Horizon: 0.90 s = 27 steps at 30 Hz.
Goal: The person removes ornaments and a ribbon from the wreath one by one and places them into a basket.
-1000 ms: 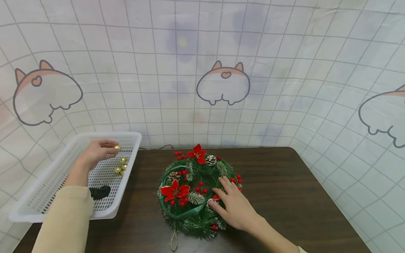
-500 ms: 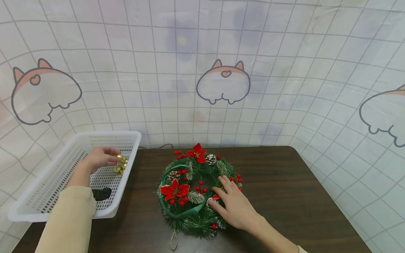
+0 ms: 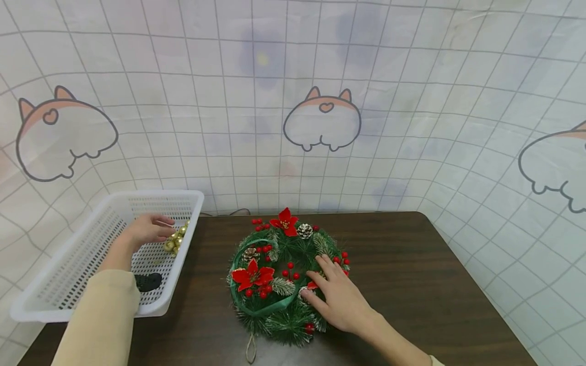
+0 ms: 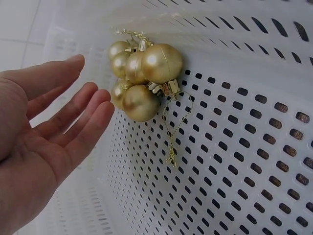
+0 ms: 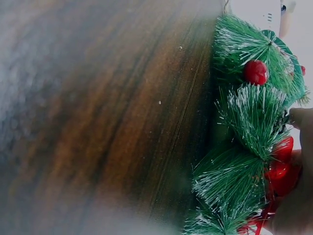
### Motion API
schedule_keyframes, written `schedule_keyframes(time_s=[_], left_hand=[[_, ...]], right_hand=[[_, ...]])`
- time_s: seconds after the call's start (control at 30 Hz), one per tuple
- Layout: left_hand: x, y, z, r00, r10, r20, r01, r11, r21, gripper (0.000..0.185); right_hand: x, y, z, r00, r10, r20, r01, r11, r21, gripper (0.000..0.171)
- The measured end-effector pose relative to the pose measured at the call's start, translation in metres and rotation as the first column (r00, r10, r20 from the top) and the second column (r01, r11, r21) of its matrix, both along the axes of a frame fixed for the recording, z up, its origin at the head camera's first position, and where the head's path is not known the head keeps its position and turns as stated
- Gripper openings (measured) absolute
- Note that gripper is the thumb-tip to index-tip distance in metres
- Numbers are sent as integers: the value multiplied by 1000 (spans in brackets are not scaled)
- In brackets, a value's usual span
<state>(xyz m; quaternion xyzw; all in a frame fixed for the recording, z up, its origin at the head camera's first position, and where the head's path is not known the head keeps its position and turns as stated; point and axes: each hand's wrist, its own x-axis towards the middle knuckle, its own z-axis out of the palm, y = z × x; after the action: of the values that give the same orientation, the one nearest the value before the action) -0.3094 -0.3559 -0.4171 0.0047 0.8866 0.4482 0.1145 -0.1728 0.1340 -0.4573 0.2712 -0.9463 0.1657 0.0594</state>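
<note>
- Behind the dark wooden desk (image 3: 412, 264) hangs a pale grid-patterned backdrop (image 3: 412, 101) printed with cartoon animal shapes.
- On the desk, a green wreath (image 3: 286, 277) with red flowers, red berries and pinecones lies flat; it serves as the landmark.
- Left of the wreath, a white perforated basket (image 3: 55, 300) sits at the desk's edge.
- Inside the basket, on the side nearest the wreath, lies a cluster of gold baubles (image 4: 142, 78) with a thin gold string.
- Just beside the baubles, on their side away from the wreath, is the left hand (image 4: 44, 127), fingers straight and apart, holding nothing; whether the fingertips touch the baubles I cannot tell.
- A small black object (image 3: 147, 281) lies in the basket, nearer the person than the baubles.
- The right hand (image 3: 341, 300) rests on the wreath's right part, fingers spread flat over the greenery.
</note>
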Motion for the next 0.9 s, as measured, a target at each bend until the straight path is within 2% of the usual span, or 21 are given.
schedule_keyframes(time_s=[0.1,0.27,0.6,0.8,0.9], left_hand=[[1,1,2,1000,8,-3,-8,1000,0,49],[4,5,11,999,-9,-54,6,999,-47,47],[10,22,41,983,-74,-168,67,997,-46,45],[16,37,56,972,-88,-216,67,993,-102,44],[20,45,61,971,-81,-225,63,995,-82,43]], right_hand=[[0,0,-1,1000,1,2,-1,1000,-1,61],[0,0,0,1000,1,2,-1,1000,5,61],[-1,-1,2,1000,6,4,-6,1000,2,61],[-1,-1,3,1000,10,8,-10,1000,-5,60],[0,-1,4,1000,15,7,-15,1000,-10,59]])
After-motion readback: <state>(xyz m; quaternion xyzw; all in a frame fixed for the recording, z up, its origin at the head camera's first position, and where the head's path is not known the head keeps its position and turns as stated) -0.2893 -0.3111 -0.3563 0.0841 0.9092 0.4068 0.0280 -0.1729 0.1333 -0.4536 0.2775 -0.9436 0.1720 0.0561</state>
